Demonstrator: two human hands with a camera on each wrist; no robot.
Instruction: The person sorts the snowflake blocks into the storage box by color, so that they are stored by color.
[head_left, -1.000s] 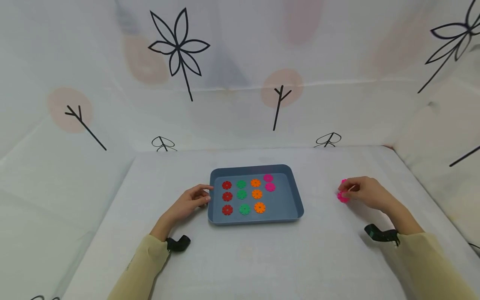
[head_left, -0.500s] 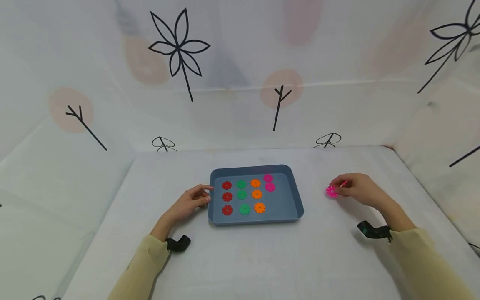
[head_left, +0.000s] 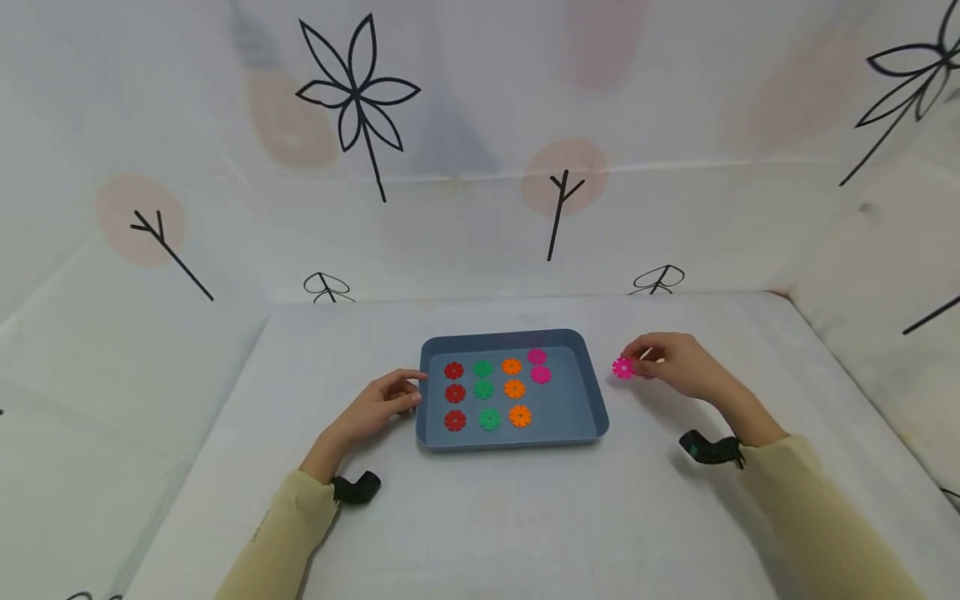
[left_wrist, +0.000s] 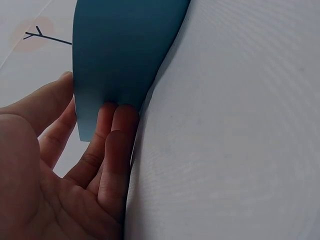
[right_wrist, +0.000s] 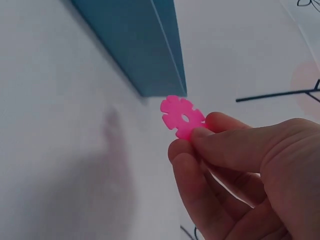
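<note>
My right hand (head_left: 678, 364) pinches a pink notched plastic snowflake disc (right_wrist: 173, 114) between thumb and fingertips, just right of the blue-grey tray (head_left: 573, 408). In the right wrist view the disc is tilted, its centre hole showing, below the tray's corner. The left hand (head_left: 377, 406) rests at the tray's left side. Its fingertips (left_wrist: 125, 117) touch the outer wall, with the thumb at the rim. Inside the tray lie columns of similar discs: three red (head_left: 454, 393), three green (head_left: 483, 390), three orange (head_left: 514, 389) and two pink (head_left: 541, 375) at the back.
The tray stands on a white cloth-covered table (head_left: 480, 517). A pale patterned sheet (head_left: 465, 225) rises behind and at both sides. Dark wrist cameras, such as the left one (head_left: 358, 488), sit on both wrists.
My right hand has moved left toward the tray from farther right, carrying the pink disc. The left hand and the discs in the tray have stayed in place.
</note>
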